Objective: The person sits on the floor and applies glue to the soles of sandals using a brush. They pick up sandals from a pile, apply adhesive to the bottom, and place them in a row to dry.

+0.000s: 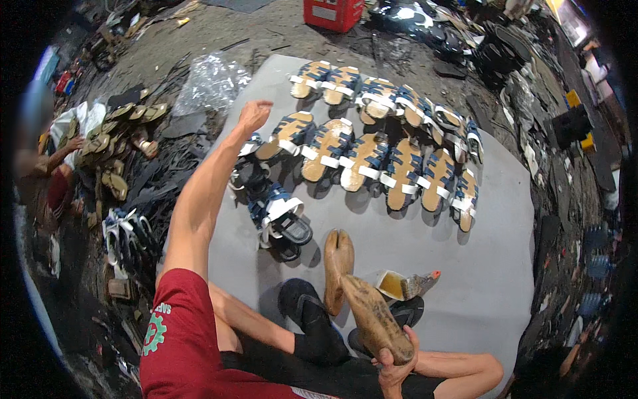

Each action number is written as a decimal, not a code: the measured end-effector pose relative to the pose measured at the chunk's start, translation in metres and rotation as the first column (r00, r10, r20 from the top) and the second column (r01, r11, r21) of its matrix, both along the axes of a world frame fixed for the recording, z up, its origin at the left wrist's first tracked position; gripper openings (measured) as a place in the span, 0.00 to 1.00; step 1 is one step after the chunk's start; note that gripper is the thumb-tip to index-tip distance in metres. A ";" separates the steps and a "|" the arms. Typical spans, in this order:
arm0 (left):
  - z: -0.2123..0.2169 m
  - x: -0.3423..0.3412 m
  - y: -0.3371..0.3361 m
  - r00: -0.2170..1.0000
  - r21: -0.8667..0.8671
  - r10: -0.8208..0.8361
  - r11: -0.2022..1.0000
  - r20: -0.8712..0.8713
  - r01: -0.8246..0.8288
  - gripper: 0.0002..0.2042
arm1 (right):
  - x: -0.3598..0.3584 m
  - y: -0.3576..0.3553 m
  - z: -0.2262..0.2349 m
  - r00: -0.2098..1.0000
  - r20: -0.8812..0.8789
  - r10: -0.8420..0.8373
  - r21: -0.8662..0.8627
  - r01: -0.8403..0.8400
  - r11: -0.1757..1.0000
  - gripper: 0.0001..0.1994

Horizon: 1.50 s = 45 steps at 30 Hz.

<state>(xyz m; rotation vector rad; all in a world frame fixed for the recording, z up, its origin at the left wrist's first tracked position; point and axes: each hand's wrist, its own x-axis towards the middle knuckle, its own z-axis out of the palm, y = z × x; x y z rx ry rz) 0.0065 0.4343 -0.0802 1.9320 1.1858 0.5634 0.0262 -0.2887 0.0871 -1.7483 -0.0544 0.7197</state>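
My right hand point(397, 372) grips the heel end of a brown, worn shoe last point(375, 319), held tilted over my lap. A second shoe last point(338, 266), with a split toe, is on the grey mat just beyond it. My left arm reaches far forward; my left hand point(255, 116) is above the mat's left edge, fingers loosely bent, with nothing visible in them. Near that hand, sandals point(288, 135) with tan footbeds and blue and white straps stand in rows. Right of the lasts is an open container of yellowish stuff point(392, 286) with a brush point(420, 284) beside it.
Finished-looking sandals with black soles point(282, 216) are piled at the mat's left. Black footwear point(302, 299) is by my feet. Clear plastic point(209, 83), scraps and a red box point(333, 14) are beyond the mat point(492, 266). A co-worker point(56, 163) sits far left beside sandals.
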 end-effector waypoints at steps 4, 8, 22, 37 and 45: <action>0.044 -0.019 -0.095 0.702 0.434 0.524 0.553 0.482 -0.711 0.18 | 0.010 0.019 0.001 0.980 0.200 0.013 0.083 -0.030 0.996 0.41; 0.038 -0.025 -0.201 0.135 -0.455 0.983 0.063 -0.128 -0.888 0.66 | 0.007 0.065 0.057 0.990 -0.022 -0.138 0.367 0.137 0.920 0.39; -0.045 -0.133 -0.222 0.344 -0.646 0.939 0.262 -0.002 -0.717 0.45 | -0.003 0.110 -0.046 0.254 -0.651 0.715 0.749 0.368 0.551 0.44; 0.033 -0.229 -0.333 0.387 0.103 0.895 0.416 -0.223 -0.903 0.50 | -0.007 0.070 -0.017 0.822 -0.306 0.480 0.421 -0.335 0.843 0.44; 0.063 -0.260 -0.326 0.100 -0.914 0.910 0.394 0.403 0.094 0.08 | 0.003 0.070 0.054 0.760 0.392 0.518 -0.011 -0.559 0.829 0.65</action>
